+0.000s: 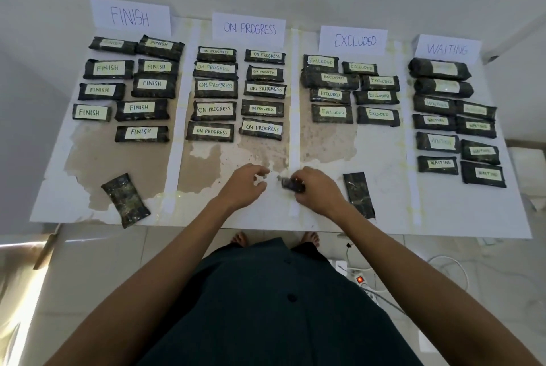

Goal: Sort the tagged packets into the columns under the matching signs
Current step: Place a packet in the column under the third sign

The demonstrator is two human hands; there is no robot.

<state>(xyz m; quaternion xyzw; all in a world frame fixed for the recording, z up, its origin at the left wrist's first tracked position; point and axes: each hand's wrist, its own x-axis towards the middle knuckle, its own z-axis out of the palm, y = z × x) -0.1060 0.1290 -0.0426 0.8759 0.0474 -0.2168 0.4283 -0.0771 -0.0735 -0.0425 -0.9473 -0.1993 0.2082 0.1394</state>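
Dark tagged packets (212,110) lined up on table (384,158) in columns under matching FINISH sign (130,16), ON PROGRESS sign (249,28), EXCLUDED sign (354,40) and WAITING sign (447,49). Two more near front edge with no tag showing: left packet (125,200) tilted below FINISH column, right packet (359,194) lying front-to-back below EXCLUDED column, just beside right hand (317,188). Right hand curled round small dark object (291,184) above divider strip (294,141) between ON PROGRESS and EXCLUDED; left hand (245,185) close by, fingers (260,169) bent near small white scrap (267,175), can't tell whether pinching it.
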